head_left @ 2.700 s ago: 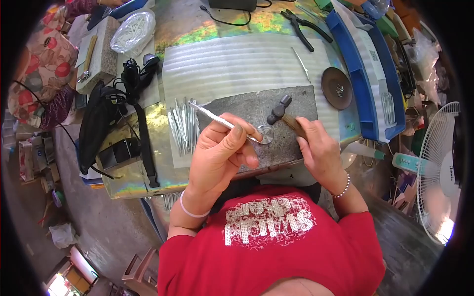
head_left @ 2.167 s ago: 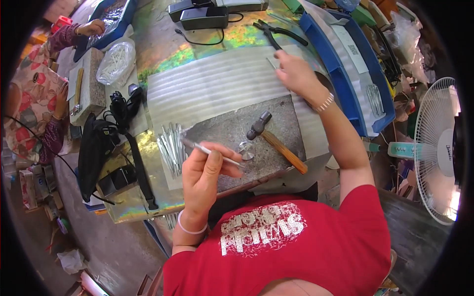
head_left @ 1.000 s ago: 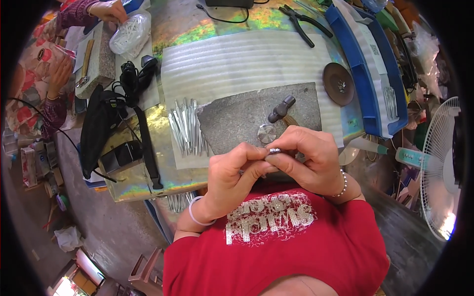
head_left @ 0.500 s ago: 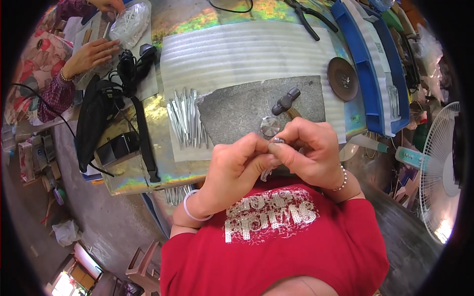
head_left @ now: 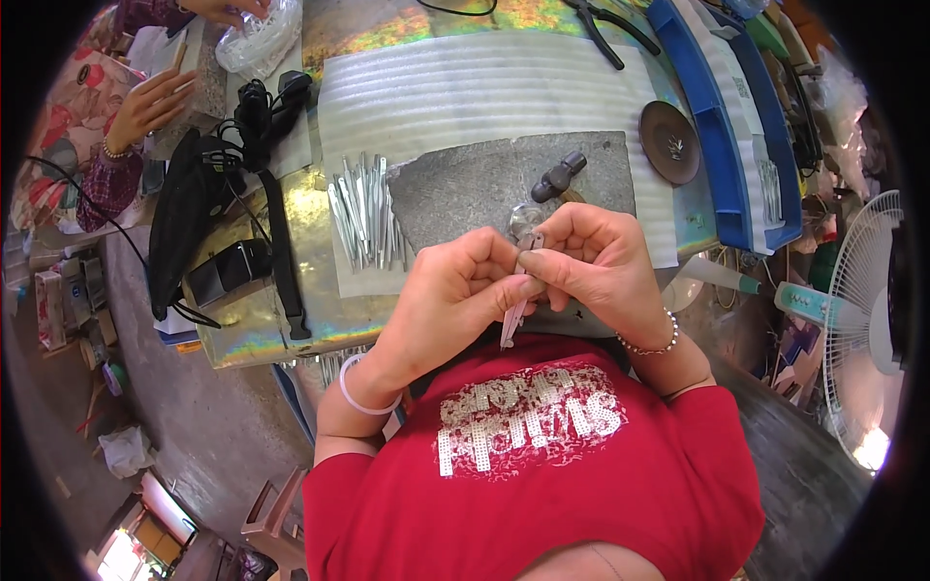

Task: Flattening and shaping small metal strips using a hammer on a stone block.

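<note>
Close in front of my chest, my left hand (head_left: pixel 453 290) and my right hand (head_left: pixel 593 257) are pinched together on a slim metal strip piece (head_left: pixel 512 325). Its narrow end points down toward my shirt, its upper end shows between the fingertips, and the middle is hidden. Just beyond lies a grey stone slab (head_left: pixel 455 179) bearing a hammer (head_left: pixel 559 176), its handle partly behind my right hand. A round shiny metal block (head_left: pixel 525 217) sits there too, partly covered by my fingers. Left of the slab is a bundle of thin silvery metal strips (head_left: pixel 364 218).
A brown round dish (head_left: pixel 668 131) with small metal bits sits at right on white foam sheeting (head_left: pixel 465 87), near a blue tray (head_left: pixel 707 126) and black-handled pliers (head_left: pixel 608 34). A black bag (head_left: pixel 184 218) lies left, by a co-worker's hands (head_left: pixel 145 108). A fan (head_left: pixel 862 329) stands right.
My hands have tilted the metal piece, so more of its length shows below my fingers. The co-worker's lower hand has moved left, away from the plastic bag.
</note>
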A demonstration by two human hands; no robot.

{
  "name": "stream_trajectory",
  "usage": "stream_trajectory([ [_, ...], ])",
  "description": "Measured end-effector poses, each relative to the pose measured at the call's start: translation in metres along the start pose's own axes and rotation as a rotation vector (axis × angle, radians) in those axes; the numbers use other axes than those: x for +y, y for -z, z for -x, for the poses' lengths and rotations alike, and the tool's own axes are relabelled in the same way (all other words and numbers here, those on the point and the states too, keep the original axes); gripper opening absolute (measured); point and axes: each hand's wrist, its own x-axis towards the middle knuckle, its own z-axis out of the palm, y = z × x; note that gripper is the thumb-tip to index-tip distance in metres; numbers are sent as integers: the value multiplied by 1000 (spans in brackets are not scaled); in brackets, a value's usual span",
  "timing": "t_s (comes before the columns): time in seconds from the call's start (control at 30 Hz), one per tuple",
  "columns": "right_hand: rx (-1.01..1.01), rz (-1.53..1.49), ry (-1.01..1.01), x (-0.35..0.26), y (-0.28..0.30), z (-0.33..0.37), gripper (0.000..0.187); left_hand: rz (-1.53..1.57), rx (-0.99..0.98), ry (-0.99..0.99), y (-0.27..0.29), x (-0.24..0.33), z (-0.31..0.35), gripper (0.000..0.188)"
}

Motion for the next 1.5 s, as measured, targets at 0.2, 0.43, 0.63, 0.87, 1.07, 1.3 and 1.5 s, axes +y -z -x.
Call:
stream_trajectory([
  [0.2, -14, 52, 10, 8, 3, 0, 12, 19, -16, 61, -3, 3, 3, 13],
  [0.43, 14, -88, -67, 12, 6, -10, 15, 247, -77, 231, 1, 11, -4, 15],
  [0.63, -11, -202, -146, 17, 8, -12, 15, 367, -100, 336, 5, 8, -7, 14],
  [0.87, 10, -280, -128, 19, 7, -1, 15, 339, -121, 377, 3, 8, -10, 13],
  [1.07, 48, -267, -82, 19, 8, 1, 14, 245, -137, 395, 0, 19, -16, 14],
  [1.3, 104, -95, 111, -15, 30, -19, 17, 108, 3, 101, -1, 25, -17, 11],
  [1.5, 283, 649, 319, -71, 133, -121, 15, 232, 353, -341, 12, 11, 7, 12],
])
